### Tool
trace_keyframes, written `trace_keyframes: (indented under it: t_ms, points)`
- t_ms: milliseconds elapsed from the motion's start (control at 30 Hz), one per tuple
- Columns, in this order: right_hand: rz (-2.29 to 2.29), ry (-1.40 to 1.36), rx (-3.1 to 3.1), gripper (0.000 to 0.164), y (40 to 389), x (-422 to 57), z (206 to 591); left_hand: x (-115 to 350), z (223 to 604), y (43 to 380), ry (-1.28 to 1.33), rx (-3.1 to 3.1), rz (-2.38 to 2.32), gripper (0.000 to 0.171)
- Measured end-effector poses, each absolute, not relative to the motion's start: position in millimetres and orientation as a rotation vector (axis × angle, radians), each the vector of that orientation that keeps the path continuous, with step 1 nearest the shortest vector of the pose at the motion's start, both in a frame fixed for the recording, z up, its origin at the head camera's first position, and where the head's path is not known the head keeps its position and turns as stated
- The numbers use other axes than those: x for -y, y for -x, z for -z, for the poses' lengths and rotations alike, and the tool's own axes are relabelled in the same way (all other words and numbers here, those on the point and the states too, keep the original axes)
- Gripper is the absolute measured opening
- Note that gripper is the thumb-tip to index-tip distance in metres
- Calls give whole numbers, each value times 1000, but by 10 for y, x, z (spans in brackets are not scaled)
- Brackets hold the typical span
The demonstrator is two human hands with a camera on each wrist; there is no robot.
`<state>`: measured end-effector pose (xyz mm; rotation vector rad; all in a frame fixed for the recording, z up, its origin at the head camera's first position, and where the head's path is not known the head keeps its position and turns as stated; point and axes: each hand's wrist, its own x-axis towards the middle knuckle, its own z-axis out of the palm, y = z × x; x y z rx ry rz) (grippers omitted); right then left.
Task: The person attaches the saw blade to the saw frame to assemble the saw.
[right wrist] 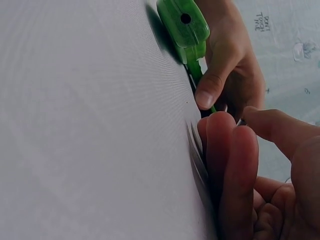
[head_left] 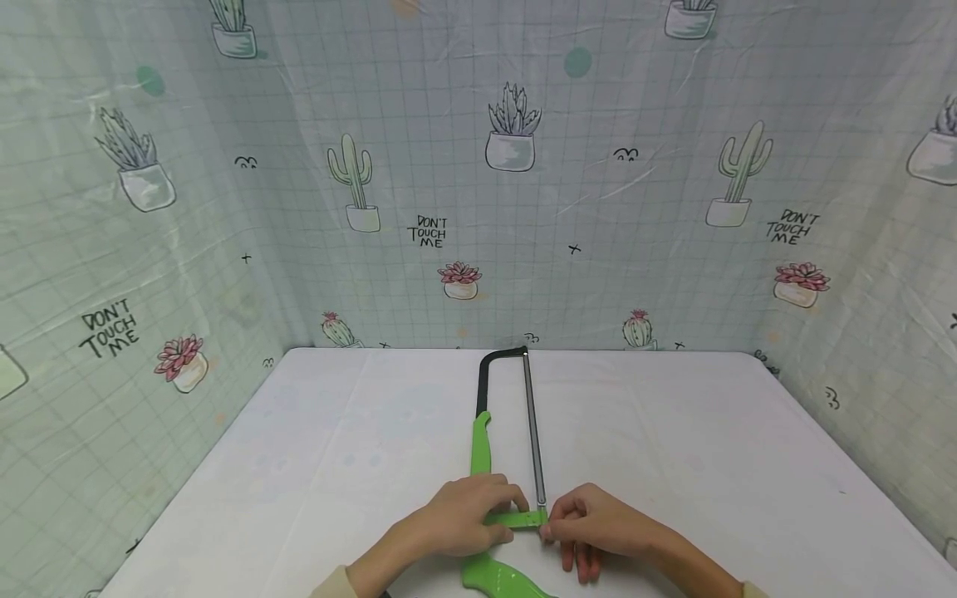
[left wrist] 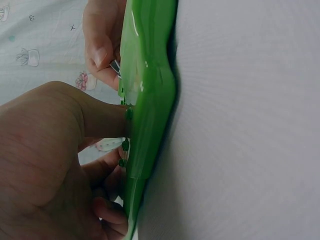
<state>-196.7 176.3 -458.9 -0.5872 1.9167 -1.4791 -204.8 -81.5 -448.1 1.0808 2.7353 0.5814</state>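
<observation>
A hacksaw [head_left: 481, 448] with a green body and black front bow lies flat on the white table, its bow pointing away from me. Its thin grey blade [head_left: 533, 423] runs along the right side, parallel to the frame. My left hand [head_left: 465, 517] grips the green frame just ahead of the handle [head_left: 503, 578], thumb on the near side of the short green arm. With thumb and index finger, my right hand [head_left: 604, 522] pinches a small metal piece [left wrist: 115, 66] at the blade's near end. Its other fingers hang below, close over the tabletop, and partly hide that piece.
The white table [head_left: 695, 448] stretches out on both sides of the hacksaw. Behind it and at both sides hangs a pale green checked cloth [head_left: 568, 191] printed with potted cacti. The bow's tip lies near the table's far edge.
</observation>
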Motion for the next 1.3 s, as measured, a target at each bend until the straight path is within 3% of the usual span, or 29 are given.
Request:
trace_keyframes:
  t_ms: [1300]
  points:
    - [1475,629,-1920,20,1986,-1792,4642,817,4483,2049,-1076,-2749,-569,28]
